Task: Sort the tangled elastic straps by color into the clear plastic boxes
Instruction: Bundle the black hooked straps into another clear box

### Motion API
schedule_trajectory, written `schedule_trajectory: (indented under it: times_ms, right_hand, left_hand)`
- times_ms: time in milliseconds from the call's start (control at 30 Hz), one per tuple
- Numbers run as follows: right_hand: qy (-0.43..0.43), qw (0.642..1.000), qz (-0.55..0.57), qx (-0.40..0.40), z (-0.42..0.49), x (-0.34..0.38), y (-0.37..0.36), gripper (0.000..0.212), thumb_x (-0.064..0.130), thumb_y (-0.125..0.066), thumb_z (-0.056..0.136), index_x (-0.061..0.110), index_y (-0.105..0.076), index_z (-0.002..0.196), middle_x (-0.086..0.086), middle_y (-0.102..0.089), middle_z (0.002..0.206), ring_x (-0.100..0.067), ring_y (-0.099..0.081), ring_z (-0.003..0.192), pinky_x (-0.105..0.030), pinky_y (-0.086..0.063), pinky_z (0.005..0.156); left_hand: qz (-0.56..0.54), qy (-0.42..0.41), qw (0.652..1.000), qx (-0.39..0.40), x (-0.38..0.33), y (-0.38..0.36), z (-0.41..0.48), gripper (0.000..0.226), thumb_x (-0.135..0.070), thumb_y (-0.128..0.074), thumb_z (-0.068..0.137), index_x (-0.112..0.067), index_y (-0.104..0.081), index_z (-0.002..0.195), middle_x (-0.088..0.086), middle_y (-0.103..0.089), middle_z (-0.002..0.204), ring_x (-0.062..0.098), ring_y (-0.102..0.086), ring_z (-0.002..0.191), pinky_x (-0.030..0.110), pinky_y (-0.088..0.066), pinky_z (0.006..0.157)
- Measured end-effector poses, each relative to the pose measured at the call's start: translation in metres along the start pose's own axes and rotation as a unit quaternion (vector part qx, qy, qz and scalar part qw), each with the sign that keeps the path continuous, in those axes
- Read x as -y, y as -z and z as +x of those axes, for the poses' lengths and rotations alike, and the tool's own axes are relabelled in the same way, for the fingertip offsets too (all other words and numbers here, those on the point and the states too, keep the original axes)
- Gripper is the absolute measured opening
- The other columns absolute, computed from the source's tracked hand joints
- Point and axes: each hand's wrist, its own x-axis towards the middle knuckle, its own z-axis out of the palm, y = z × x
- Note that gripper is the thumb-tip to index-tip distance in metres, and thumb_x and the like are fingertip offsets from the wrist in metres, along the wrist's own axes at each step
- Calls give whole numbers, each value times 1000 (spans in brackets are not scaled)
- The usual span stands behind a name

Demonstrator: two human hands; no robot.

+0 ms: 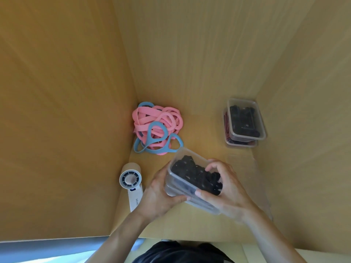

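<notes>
A tangle of pink straps (161,118) and blue straps (152,133) lies in the far left corner of the cardboard box floor. A clear plastic box (175,185) full of black straps (197,177) is held tilted above the floor. My left hand (159,196) grips its near left end. My right hand (226,188) holds its right side, fingers curled over the rim onto the black straps. At the far right, a clear box of black straps (245,118) is stacked on a clear box with red straps (227,124).
A white hand-held fan (131,183) lies on the floor by the left wall, close to my left hand. Tall cardboard walls (66,111) enclose the floor on the left, back and right. Bare floor (205,137) lies between the tangle and the stacked boxes.
</notes>
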Motion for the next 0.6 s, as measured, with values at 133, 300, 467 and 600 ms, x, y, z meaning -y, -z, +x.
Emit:
schedule_trajectory:
  times_ms: [133,300,467,600]
  right_hand:
    - [-8,1000,16,-7,1,4,8,69,62,-80,66,37,-47,121,34,-36,140,-2,-41,130,-37,-49,99]
    - [-17,999,40,-7,3,15,9,75,66,-81,63,38,-48,123,34,-37,140,-3,-43,129,-35,-49,97]
    - [-27,998,58,-29,7,25,15,78,69,-83,57,38,-50,121,33,-41,136,7,-44,125,-22,-45,89]
    - [-17,998,40,-50,11,29,17,69,63,-86,56,40,-52,111,34,-44,132,8,-43,123,-14,-42,87]
  left_hand:
    - [-15,-20,1000,16,-6,5,2,120,-54,-97,53,-47,-28,151,-24,-46,147,2,-44,138,31,-47,107]
    - [-49,-47,998,6,-28,9,16,113,-58,-92,63,-47,-26,154,-18,-47,150,9,-41,142,43,-40,113]
    - [-58,-46,997,1,-35,13,25,107,-60,-90,64,-50,-29,151,-22,-47,149,5,-40,142,42,-39,115]
    - [-58,-42,997,5,-35,15,30,109,-61,-90,63,-52,-27,151,-26,-45,149,0,-41,140,32,-41,109]
